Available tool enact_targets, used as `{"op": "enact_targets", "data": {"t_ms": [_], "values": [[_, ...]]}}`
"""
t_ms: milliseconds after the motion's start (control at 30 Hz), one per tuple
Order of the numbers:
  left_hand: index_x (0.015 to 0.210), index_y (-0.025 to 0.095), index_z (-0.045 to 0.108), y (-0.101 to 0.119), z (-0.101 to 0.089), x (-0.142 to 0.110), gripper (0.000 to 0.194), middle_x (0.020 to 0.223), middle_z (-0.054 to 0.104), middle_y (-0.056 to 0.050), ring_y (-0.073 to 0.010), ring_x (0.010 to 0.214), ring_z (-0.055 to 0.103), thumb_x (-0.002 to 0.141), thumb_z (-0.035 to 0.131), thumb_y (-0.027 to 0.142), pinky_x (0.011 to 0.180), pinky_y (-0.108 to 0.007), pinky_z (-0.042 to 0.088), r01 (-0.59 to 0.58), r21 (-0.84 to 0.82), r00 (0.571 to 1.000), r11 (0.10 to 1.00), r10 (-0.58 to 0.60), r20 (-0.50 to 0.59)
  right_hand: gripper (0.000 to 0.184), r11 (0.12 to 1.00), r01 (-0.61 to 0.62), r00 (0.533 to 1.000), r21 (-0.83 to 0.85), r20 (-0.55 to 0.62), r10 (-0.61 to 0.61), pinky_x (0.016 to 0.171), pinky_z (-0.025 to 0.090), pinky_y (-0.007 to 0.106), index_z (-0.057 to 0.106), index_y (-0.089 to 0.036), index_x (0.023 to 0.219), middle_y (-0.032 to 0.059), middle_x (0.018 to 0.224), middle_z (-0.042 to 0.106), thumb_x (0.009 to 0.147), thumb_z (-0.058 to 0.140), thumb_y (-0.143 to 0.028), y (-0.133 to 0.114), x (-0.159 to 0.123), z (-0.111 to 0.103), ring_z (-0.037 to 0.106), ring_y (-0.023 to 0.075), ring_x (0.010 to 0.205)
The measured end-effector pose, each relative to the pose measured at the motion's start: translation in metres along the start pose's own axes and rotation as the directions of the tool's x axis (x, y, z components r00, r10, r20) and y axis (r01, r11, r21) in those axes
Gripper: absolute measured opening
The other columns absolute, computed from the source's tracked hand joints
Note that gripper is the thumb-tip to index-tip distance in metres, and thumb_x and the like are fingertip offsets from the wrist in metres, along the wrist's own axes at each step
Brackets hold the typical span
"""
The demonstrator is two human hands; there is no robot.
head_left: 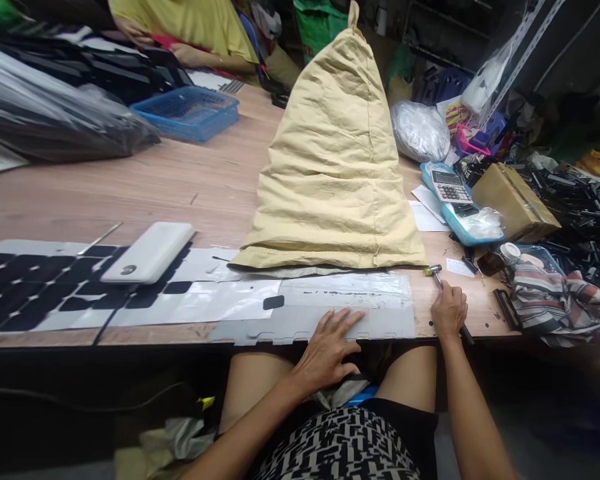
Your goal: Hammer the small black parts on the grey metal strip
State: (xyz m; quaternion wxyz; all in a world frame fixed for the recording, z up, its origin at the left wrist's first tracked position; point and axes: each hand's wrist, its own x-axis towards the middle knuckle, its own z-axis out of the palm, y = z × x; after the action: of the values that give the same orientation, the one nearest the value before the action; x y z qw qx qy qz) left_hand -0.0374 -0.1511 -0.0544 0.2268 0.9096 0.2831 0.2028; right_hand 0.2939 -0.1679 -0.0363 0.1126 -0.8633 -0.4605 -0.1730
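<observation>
My right hand [449, 311] is closed around the handle of a small hammer [436, 273], its head resting low over the table with a yellowish end pointing left. Close to the front edge, my left hand [330, 347] lies with fingers spread on a pale translucent sheet [390, 325] that has notches along its near side. A small black rounded piece [273, 303] is on the sheet, left of that hand. Behind stands a tall beige cloth cover [335, 160], its hem on the sheet's far part; whatever is under it is hidden.
On the left, a white power bank [150, 253] lies on white sheets with black rounded patches [45, 277]. A blue basket [187, 113] and a person in a yellow top [195, 30] are farther back. To the right are a calculator [450, 187], a cardboard box [515, 200] and a striped cloth [555, 300].
</observation>
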Motion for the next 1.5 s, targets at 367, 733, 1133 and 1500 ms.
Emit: {"op": "enact_targets", "data": {"t_ms": [367, 733, 1133, 1500], "values": [[0.09, 0.02, 0.075, -0.067, -0.05, 0.09, 0.021, 0.085, 0.068, -0.01, -0.0314, 0.096, 0.057, 0.091, 0.057, 0.03, 0.087, -0.046, 0.045, 0.517, 0.047, 0.843, 0.855, -0.5, -0.198, 0.036, 1.0, -0.006, 1.0, -0.015, 0.007, 0.006, 0.073, 0.032, 0.034, 0.066, -0.021, 0.128, 0.0092, 0.101, 0.058, 0.099, 0.047, -0.022, -0.002, 0.001, -0.002, 0.047, 0.0223, 0.09], [0.127, 0.023, 0.066, -0.07, -0.043, 0.178, 0.04, 0.122, 0.055, -0.012, -0.0308, 0.119, 0.052, 0.089, 0.058, 0.02, 0.102, -0.043, 0.046, 0.373, -0.036, 0.875, 0.927, -0.364, -0.32, 0.037, 1.0, -0.006, 1.0, 0.028, 0.026, 0.005, 0.075, 0.034, 0.035, 0.065, -0.021, 0.128, 0.0098, 0.102, 0.055, 0.097, 0.047, -0.021, -0.004, 0.0, -0.004, 0.046, 0.0233, 0.093], [0.099, 0.019, 0.075, -0.058, -0.027, 0.162, 0.019, 0.109, 0.053, -0.015, -0.0383, 0.115, 0.049, 0.083, 0.071, 0.027, 0.093, -0.048, 0.045, 0.456, 0.079, 0.861, 0.886, -0.417, -0.291, 0.037, 1.0, 0.006, 1.0, 0.003, 0.017, -0.006, 0.076, 0.033, 0.035, 0.065, -0.021, 0.128, 0.0088, 0.101, 0.058, 0.099, 0.043, -0.022, -0.005, -0.002, -0.003, 0.047, 0.0235, 0.093], [0.107, 0.024, 0.075, -0.055, -0.02, 0.066, 0.025, 0.091, 0.066, -0.004, -0.0232, 0.093, 0.058, 0.084, 0.071, 0.033, 0.086, -0.037, 0.045, 0.236, -0.193, 0.968, 0.952, -0.248, -0.042, 0.037, 0.999, -0.01, 0.999, 0.033, 0.031, 0.009, 0.077, 0.035, 0.035, 0.066, -0.021, 0.129, 0.0102, 0.103, 0.059, 0.097, 0.046, -0.023, -0.005, -0.001, -0.006, 0.048, 0.0243, 0.094]]}}
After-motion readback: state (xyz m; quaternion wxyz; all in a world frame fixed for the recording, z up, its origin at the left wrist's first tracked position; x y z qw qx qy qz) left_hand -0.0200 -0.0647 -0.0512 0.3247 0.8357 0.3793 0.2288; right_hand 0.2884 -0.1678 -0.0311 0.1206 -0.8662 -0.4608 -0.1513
